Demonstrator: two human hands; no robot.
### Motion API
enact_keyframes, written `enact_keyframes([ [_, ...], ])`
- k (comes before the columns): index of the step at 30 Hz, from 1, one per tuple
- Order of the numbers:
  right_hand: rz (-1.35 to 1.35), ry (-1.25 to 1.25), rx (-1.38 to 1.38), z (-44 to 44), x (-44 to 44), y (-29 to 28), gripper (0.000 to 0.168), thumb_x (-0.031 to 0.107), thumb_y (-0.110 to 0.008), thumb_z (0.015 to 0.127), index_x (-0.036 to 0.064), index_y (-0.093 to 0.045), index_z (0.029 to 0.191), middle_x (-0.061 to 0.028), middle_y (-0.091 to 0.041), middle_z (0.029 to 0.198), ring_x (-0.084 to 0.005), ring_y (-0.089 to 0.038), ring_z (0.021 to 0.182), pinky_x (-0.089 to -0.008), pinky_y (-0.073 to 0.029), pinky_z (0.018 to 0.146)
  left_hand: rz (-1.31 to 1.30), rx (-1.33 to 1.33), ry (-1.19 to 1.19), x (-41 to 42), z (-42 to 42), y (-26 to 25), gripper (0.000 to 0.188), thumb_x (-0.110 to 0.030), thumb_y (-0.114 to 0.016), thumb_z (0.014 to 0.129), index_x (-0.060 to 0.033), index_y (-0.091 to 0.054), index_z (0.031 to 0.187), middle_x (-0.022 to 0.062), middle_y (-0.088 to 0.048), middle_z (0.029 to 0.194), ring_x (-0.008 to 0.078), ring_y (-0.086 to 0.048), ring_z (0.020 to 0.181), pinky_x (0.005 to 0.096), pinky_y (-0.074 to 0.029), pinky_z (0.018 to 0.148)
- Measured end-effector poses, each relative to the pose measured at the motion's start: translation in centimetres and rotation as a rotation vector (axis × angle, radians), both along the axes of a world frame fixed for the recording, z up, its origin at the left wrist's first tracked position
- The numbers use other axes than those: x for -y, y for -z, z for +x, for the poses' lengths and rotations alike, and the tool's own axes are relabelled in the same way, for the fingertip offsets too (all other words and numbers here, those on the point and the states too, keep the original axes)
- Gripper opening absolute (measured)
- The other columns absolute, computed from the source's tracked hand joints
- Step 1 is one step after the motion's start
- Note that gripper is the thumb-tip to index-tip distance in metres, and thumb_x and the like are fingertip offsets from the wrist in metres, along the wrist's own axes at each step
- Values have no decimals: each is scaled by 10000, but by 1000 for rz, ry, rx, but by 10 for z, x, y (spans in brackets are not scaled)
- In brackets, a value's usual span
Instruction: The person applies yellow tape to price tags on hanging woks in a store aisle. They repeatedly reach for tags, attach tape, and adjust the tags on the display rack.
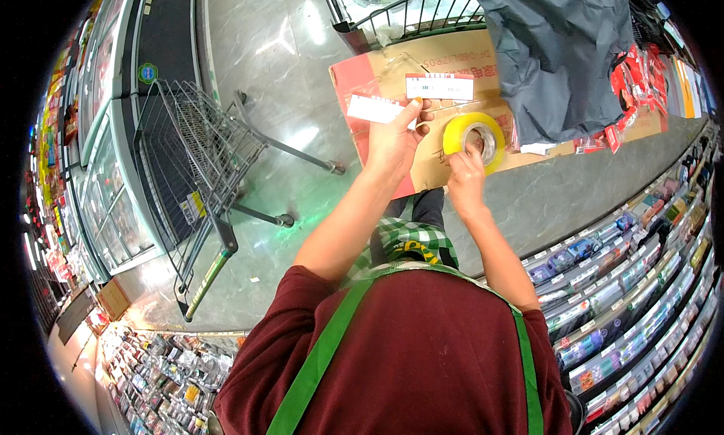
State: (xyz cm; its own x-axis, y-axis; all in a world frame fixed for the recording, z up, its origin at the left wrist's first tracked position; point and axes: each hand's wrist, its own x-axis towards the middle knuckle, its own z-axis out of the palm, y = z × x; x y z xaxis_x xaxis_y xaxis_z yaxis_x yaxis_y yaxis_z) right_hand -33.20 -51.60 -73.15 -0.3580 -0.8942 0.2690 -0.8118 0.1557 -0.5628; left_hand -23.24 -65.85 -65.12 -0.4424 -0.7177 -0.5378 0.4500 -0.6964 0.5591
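My left hand (394, 135) pinches a white price label (373, 108) with a red edge. Another printed price label (439, 87) meets the tip of my left thumb; whether it is gripped or rests on the cardboard is hard to tell. My right hand (468, 177) holds a roll of yellowish clear packing tape (453, 132), with fingers at its core. Both hands are above a flattened cardboard box (390, 61) with red printed ends. A dark grey plastic bag or sheet (560, 56) covers the box's right part.
A grey metal shopping cart (209, 146) stands on the tiled floor at the left, beside glass-doored freezers (113, 208). Red-packaged goods (645, 90) lie beyond the grey plastic. Stocked shelves (616, 299) line the right, and a black wire rack (421, 16) borders the box's far side.
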Motion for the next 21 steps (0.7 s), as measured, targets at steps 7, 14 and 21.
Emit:
enact_keyframes([
  [7, -110, 45, 165, -25, -7, -37, 174, -160, -556, 675, 4, -552, 733, -109, -622, 744, -311, -626, 807, -427, -470, 895, 3, -30, 1, -3, -6, -16, 198, -78, -610, 862, -22, -535, 1036, 77, -612, 911, 165, -576, 775, 275, -461, 644],
  [14, -147, 215, 624, -29, -17, -49, 147, -166, -575, 728, -23, -549, 713, -111, -651, 819, -210, -626, 793, -302, -491, 763, 11, -58, 15, -4, -9, -27, 206, -74, -610, 864, -21, -529, 1046, 80, -604, 910, 166, -568, 776, 274, -456, 644],
  [21, -102, 271, 890, -18, -31, -66, 136, -142, -592, 745, -30, -543, 685, -112, -655, 839, -187, -603, 876, -304, -461, 830, 12, -70, 19, -2, -16, -33, 211, -68, -610, 862, -22, -527, 1051, 81, -603, 910, 165, -565, 782, 277, -453, 648],
])
